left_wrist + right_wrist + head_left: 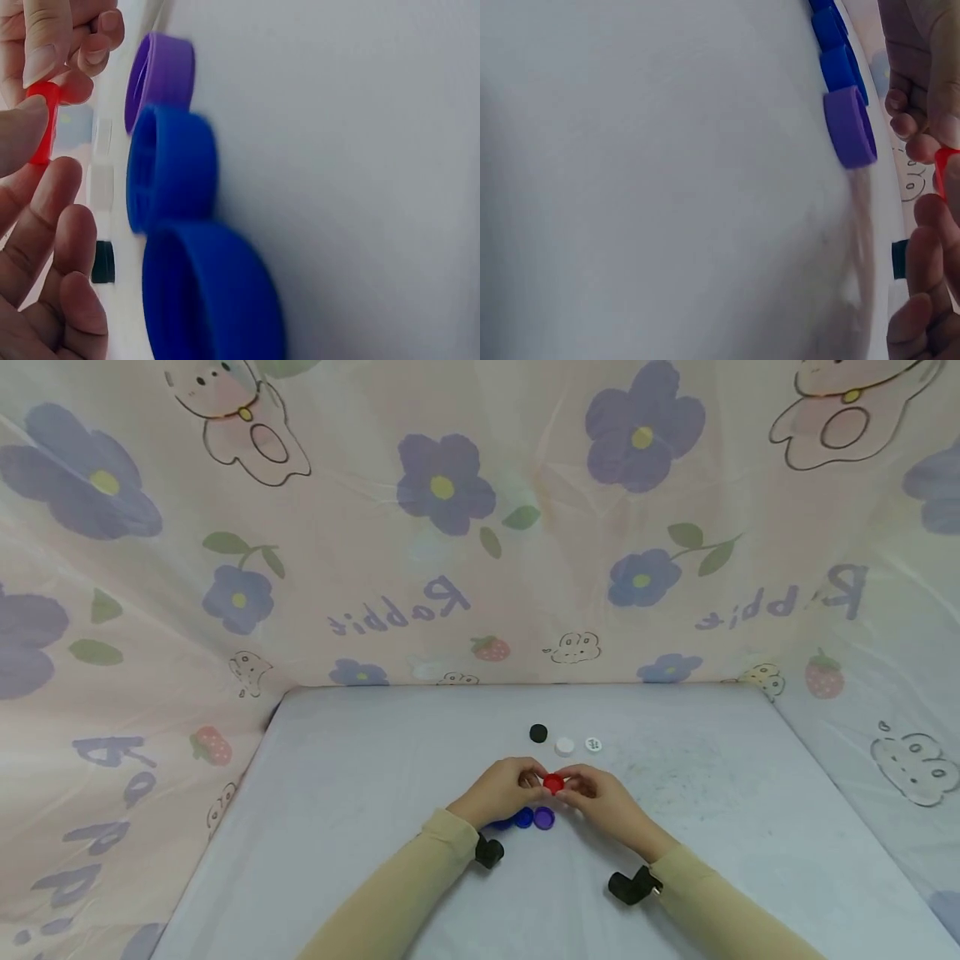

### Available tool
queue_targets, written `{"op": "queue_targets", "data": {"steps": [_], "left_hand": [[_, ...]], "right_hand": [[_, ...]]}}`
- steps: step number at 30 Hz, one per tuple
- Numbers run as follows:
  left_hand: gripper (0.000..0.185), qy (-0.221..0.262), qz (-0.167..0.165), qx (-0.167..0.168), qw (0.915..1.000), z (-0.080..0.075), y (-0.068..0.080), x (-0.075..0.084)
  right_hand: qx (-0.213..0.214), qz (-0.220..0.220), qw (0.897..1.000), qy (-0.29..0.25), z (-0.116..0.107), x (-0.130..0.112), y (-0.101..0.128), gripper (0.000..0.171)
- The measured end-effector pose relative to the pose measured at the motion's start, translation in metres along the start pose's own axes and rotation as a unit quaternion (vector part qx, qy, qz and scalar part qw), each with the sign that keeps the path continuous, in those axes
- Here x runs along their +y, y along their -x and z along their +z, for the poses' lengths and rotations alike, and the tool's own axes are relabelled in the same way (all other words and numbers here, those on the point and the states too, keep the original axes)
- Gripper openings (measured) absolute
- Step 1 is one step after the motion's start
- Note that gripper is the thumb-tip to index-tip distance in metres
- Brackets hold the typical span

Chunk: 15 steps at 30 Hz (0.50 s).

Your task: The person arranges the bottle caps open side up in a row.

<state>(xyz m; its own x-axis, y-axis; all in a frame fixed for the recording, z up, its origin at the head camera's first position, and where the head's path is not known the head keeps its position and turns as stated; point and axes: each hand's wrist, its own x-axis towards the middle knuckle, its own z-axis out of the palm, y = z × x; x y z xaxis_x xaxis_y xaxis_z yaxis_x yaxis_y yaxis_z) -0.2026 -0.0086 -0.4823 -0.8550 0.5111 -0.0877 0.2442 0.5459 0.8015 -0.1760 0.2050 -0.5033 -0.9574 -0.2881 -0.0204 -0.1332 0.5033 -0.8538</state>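
Both hands meet over the pale table (360, 827) and hold one small red plastic bottle cap (553, 783) between them, a little above the surface. The left hand (504, 792) pinches the cap from the 9 o'clock side and the right hand (600, 797) from the 3 o'clock side; in the left wrist view the fingertips (30, 127) close narrowly on the red rim.

Just under the hands, toward 6 o'clock, lies a short row of caps: a purple round cap (544, 817) and a blue round cap (524, 817) beside it, with another blue cap (214, 296) next in line. At 12 o'clock from the hands stand a black cap (538, 733), a white cap (565, 746) and a white button-like disc (593, 744), well apart from the row.

To do this well, I judge the pinch should stay light and on the rim only, and the cap level, so it does not slip or knock the row below.
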Motion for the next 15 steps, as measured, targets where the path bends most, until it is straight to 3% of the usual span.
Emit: {"op": "queue_targets", "data": {"steps": [9,15], "left_hand": [[0.020,-0.022,0.011,-0.014,0.9996,0.015,-0.004,0.005],[0.033,-0.065,0.027,-0.039,0.9968,0.021,-0.004,0.001]], "right_hand": [[-0.011,0.016,1.000,0.003,-0.008,0.007,0.013,0.033],[-0.017,0.020,1.000,0.014,-0.010,0.012,0.018,0.033]]}}
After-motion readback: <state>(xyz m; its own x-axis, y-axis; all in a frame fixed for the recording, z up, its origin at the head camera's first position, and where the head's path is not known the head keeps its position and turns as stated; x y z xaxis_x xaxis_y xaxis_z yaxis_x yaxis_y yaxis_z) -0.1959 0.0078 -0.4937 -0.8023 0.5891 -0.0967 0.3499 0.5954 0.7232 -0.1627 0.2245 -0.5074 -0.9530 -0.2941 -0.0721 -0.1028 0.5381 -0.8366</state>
